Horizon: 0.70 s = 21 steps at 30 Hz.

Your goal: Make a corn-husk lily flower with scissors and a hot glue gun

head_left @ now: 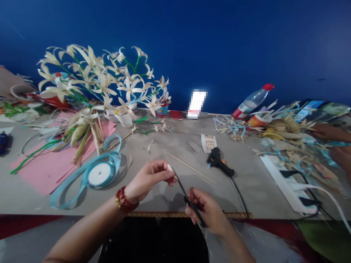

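My left hand (153, 177), with a red bead bracelet at the wrist, pinches a small pale piece (170, 167) between thumb and fingers. What the piece is made of is too small to tell. In my right hand (205, 208) is a pair of dark scissors (189, 199), fingers wrapped round the handles. The blades point up and left and reach the left fingertips, beside the pale piece. A thin wooden stick (192, 168) lies on the table just beyond both hands.
A black glue gun (219, 161) and white power strip (285, 186) lie right, with cables. Blue ribbon (102, 171) is at left. Pale handmade flowers (104, 78) stand behind in cups. A tilted bottle (252, 100) is at back right. Another person's hand (334, 133) shows far right.
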Motion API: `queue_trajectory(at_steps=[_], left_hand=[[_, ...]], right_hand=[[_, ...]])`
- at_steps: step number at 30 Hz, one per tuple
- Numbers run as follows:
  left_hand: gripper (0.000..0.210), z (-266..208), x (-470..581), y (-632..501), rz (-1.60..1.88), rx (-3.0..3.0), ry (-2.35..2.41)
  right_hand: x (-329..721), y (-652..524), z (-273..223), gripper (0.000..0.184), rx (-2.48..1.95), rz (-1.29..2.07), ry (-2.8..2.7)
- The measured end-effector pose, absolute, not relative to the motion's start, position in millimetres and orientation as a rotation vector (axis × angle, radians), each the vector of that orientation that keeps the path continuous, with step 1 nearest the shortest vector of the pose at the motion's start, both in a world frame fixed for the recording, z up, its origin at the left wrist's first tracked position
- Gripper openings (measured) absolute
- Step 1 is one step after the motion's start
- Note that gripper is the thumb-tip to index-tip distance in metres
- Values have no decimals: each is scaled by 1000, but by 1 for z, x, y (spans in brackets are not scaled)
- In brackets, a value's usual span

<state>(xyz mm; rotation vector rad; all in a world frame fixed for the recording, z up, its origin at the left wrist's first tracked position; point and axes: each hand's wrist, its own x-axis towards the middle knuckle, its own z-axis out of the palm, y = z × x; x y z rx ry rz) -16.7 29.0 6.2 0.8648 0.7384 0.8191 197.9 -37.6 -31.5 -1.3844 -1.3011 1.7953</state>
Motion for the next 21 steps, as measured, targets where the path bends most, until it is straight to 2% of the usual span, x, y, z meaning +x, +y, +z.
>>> queue_trajectory(at_steps=[6,13,21], left_hand=[[19,6,-17,28,819,886,769],[24,3,-20,27,879,1068,839],[23,-2,-17,24,909,907,844]], right_hand=[[200,-36,-38,45,-1431,1712,-1286],[208,-26,-43,38,-1557,1336,-1532],[205,-28,-43,38,-1456,1385,-1419]])
